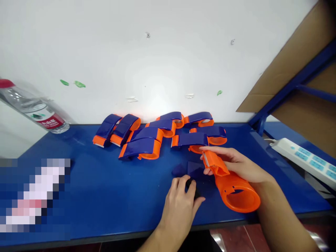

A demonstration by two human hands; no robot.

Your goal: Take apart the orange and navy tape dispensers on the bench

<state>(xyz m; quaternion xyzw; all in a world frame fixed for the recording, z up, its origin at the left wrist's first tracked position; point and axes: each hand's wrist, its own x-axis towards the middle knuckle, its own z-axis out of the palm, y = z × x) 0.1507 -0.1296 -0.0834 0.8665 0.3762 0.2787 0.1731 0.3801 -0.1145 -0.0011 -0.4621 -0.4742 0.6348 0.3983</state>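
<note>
My right hand (243,164) grips an orange tape dispenser body (240,194), holding it tilted above the table with its round ring toward me. No blue cover shows on this one. My left hand (180,201) is low on the table, fingers curled around a small black piece (193,190) that they partly hide. Just beyond the left fingertips lie dark blue pieces (195,169), hard to make out against the blue top. Several tape dispensers with blue covers on orange bodies (141,145) lie along the back of the table.
The blue table (112,203) meets a white wall (157,70). A plastic bottle (49,117) stands at the back left, above a blurred-out area. At right are a white power strip (304,157), a blue metal frame (291,84) and cardboard (283,66).
</note>
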